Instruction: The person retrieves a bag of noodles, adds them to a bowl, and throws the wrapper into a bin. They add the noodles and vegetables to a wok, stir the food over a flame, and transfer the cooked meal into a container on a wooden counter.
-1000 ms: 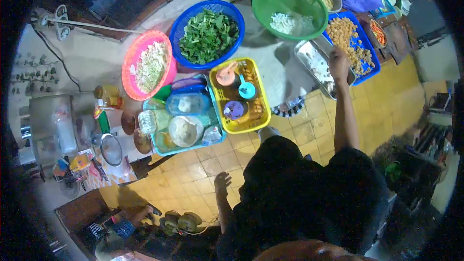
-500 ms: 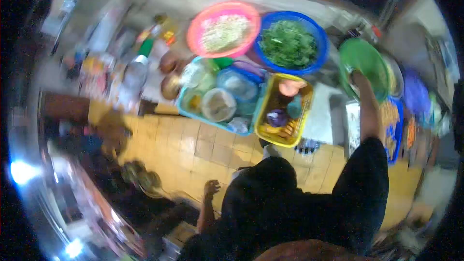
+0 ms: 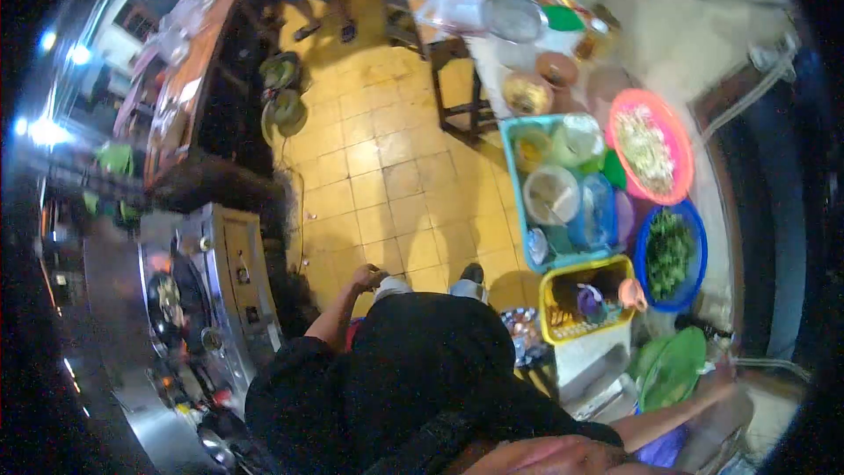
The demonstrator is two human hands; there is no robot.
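1. Floor: yellow tiles (image 3: 365,154), laid through the centre and up to twelve o'clock; shadows are cast across them.
2. Wooden counter (image 3: 189,97), at ten o'clock; its top is covered with assorted items, mostly blurred.
3. Metal stove (image 3: 237,273), at eight o'clock; a dark pan (image 3: 171,299) with pale contents is set on it.
4. Second person, at eleven o'clock; only lower parts are shown, with sandalled feet (image 3: 349,32) placed on the tiles.
5. Pale worktop (image 3: 570,358), along the right from two to five o'clock, by the wall; crowded with containers.
6. Pink basket (image 3: 685,145), between two and three o'clock; filled with pale shredded matter.
7. Blue basket (image 3: 701,246), just past three o'clock; leafy greens (image 3: 666,255) are contained.
8. Turquoise tray (image 3: 515,185), at three o'clock; tubs and lidded boxes are held.
9. Yellow basket (image 3: 549,306), at four o'clock; a purple item (image 3: 591,301) and an orange one (image 3: 630,293) are seen in or on it.
10. Green basket (image 3: 670,368), at four o'clock, farther out; tilted in view, placed near the right forearm.
11. Right hand (image 3: 723,378), at four o'clock, beyond the green basket; blurred, so its opening, grip and any contact cannot be told.
12. Left hand (image 3: 367,278), at seven o'clock, hung beside the leg; part-open, fingers loosely bent, nothing seen to be held.
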